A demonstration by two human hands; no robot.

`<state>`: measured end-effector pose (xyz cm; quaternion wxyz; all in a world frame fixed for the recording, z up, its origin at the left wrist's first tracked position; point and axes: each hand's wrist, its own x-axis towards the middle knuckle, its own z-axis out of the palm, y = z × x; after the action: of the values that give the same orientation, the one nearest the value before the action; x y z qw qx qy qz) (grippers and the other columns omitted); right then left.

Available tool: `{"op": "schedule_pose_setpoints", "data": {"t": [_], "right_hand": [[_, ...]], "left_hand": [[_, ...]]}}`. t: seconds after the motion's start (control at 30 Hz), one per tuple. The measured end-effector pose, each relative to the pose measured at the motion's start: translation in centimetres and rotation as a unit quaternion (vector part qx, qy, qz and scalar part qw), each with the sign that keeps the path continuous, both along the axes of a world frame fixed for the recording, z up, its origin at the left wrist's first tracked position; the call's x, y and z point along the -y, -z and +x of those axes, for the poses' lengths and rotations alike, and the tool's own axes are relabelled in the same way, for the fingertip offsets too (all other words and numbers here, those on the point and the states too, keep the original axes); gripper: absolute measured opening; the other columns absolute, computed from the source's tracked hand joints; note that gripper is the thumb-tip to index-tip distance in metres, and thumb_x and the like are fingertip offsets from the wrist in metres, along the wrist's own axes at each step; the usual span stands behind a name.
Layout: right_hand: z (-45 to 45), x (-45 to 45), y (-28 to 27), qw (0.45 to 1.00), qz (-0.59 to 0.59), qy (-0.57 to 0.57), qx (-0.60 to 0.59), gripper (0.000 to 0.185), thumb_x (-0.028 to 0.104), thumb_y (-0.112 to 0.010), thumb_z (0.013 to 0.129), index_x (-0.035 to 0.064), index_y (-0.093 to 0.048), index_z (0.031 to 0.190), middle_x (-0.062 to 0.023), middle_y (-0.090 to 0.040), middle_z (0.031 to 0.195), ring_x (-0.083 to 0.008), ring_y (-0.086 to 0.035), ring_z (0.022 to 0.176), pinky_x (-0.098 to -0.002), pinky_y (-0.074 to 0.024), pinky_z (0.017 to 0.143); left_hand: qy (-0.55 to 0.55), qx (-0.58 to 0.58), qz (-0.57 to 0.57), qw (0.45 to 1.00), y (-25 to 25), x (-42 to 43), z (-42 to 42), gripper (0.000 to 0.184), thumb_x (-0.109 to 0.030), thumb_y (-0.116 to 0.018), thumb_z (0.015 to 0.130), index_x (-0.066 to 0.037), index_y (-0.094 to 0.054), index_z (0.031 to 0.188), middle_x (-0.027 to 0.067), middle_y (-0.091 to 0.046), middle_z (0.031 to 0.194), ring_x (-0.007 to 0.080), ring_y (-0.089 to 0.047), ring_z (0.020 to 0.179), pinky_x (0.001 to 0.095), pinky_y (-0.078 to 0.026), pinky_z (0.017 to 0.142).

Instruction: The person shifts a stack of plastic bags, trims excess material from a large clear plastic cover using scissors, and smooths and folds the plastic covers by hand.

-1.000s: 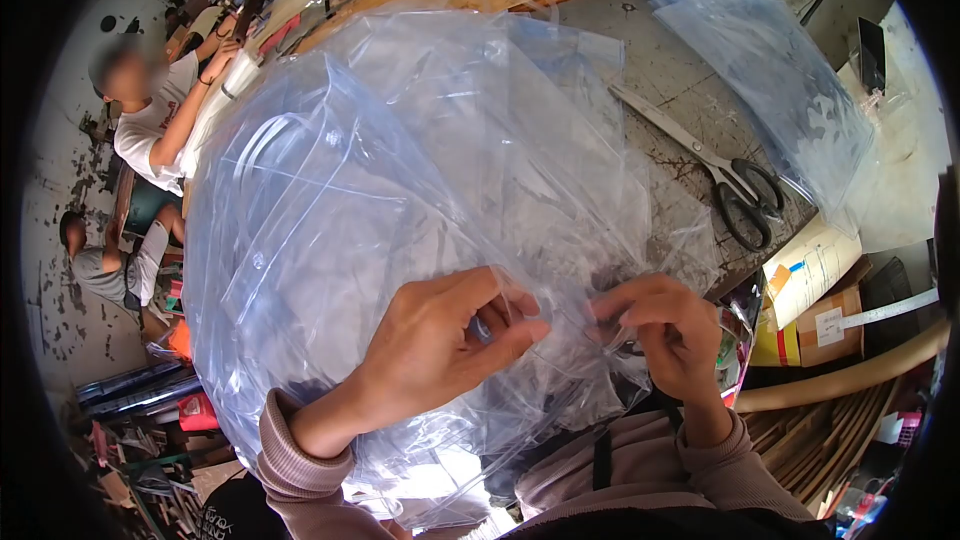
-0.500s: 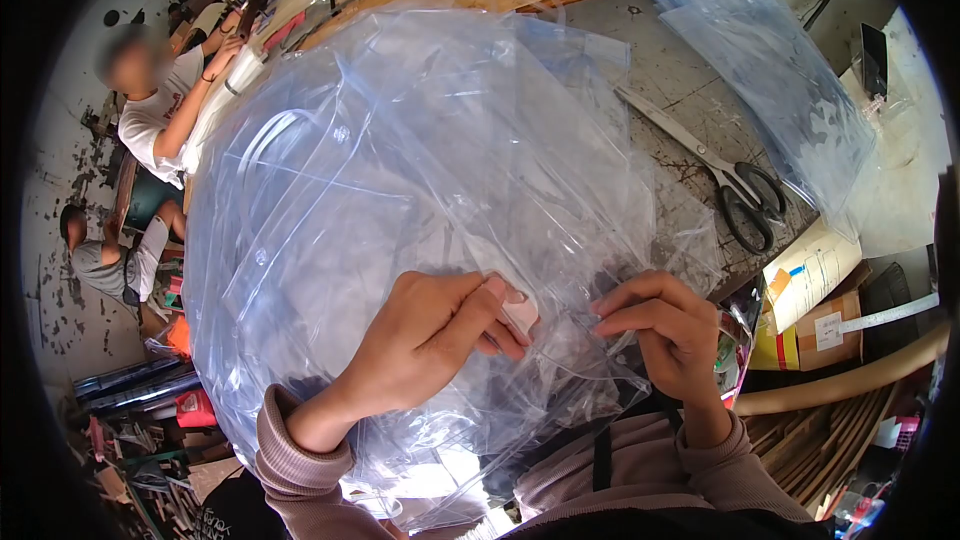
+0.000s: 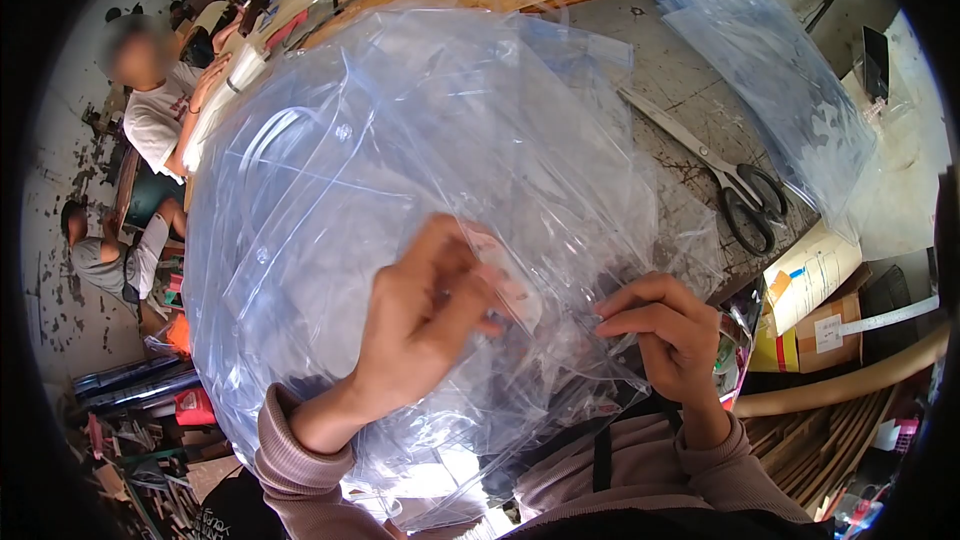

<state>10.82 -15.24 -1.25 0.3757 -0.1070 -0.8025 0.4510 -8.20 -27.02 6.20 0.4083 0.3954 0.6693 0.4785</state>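
A large heap of clear plastic bags [image 3: 330, 190], some with strap handles, spreads over the table in front of me. My left hand [image 3: 405, 315] is at the front of the heap, its fingers curled around a glossy fold of plastic. Motion smears those fingertips, so their hold is unclear. To its right, my right hand [image 3: 668, 325] pinches the edge of a clear plastic bag [image 3: 570, 340] between thumb and fingers. Black-handled scissors [image 3: 712, 162] lie with blades apart on the table, right of the heap.
Flat clear bags [image 3: 770, 90] are stacked at the back right, near a phone [image 3: 874, 62]. A cardboard box [image 3: 832, 332] and a cardboard tube [image 3: 850, 377] are at the right. Two people sit at the left, one at a bench [image 3: 232, 90]. Rolls [image 3: 140, 386] lie below them.
My left hand has moved up and slightly left, and its fingers have loosened from their pinch. My right hand stays nearly in place. The seated person at the bench has shifted their arms.
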Motion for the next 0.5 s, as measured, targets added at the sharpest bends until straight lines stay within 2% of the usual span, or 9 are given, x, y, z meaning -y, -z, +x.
{"op": "schedule_pose_setpoints", "data": {"t": [0.03,0.07,0.13,0.23,0.37,0.5], "right_hand": [[0.0,0.0,0.0,1.000,0.001,0.000,0.000,0.030,-0.015,-0.051,0.067,0.0032,-0.069,0.084,-0.0096,-0.062,0.087,-0.0160,-0.061,0.067,-0.0224,-0.0457,0.056],[0.0,0.1,-0.1,1.000,0.001,0.000,0.000,0.030,-0.015,-0.051,0.067,0.0032,-0.069,0.084,-0.0096,-0.062,0.087,-0.0160,-0.061,0.067,-0.0224,-0.0457,0.056],[0.0,0.4,-0.4,1.000,-0.016,0.016,0.020,0.026,-0.014,-0.050,0.065,0.0017,-0.068,0.076,-0.0112,-0.063,0.082,-0.0204,-0.064,0.074,-0.0267,-0.0486,0.065],[-0.1,-0.1,0.0,1.000,0.027,-0.012,-0.005,0.030,-0.014,-0.052,0.065,0.0030,-0.068,0.084,-0.0089,-0.062,0.086,-0.0186,-0.061,0.072,-0.0246,-0.0469,0.059],[0.0,-0.3,0.5,0.996,0.040,-0.070,-0.031,0.028,-0.012,-0.055,0.064,0.0031,-0.068,0.084,-0.0085,-0.062,0.089,-0.0202,-0.060,0.073,-0.0259,-0.0476,0.062],[0.3,0.1,0.3,0.991,0.090,-0.095,0.010,0.028,-0.005,-0.061,0.063,0.0070,-0.068,0.087,-0.0096,-0.059,0.099,-0.0201,-0.059,0.073,-0.0269,-0.0500,0.063]], "left_hand": [[-0.088,0.022,0.102,0.991,0.5,0.0,0.2,0.017,0.000,-0.046,0.090,0.004,-0.044,0.107,0.0129,-0.060,0.088,0.0164,-0.063,0.081,0.0251,-0.055,0.061],[-0.088,0.022,0.102,0.991,0.6,-0.1,-0.2,0.017,0.000,-0.046,0.090,0.004,-0.044,0.107,0.0129,-0.060,0.088,0.0164,-0.063,0.081,0.0251,-0.055,0.061],[-0.140,-0.044,0.103,0.984,0.5,-0.4,-1.1,0.030,0.006,-0.046,0.087,0.000,-0.035,0.114,0.0113,-0.054,0.094,0.0137,-0.057,0.087,0.0246,-0.055,0.060],[-0.135,-0.051,0.115,0.983,0.4,-0.5,-0.9,0.027,-0.001,-0.052,0.089,-0.001,-0.039,0.112,0.0102,-0.053,0.095,0.0113,-0.054,0.086,0.0229,-0.054,0.059],[-0.093,-0.071,0.125,0.985,0.5,-0.3,-0.9,0.023,-0.006,-0.060,0.087,-0.002,-0.045,0.105,0.0063,-0.053,0.092,0.0104,-0.054,0.086,0.0213,-0.052,0.057],[-0.076,-0.104,0.114,0.985,0.6,-0.2,-1.0,0.020,-0.005,-0.062,0.086,-0.001,-0.048,0.100,0.0050,-0.053,0.091,0.0106,-0.054,0.087,0.0214,-0.052,0.057]]}}
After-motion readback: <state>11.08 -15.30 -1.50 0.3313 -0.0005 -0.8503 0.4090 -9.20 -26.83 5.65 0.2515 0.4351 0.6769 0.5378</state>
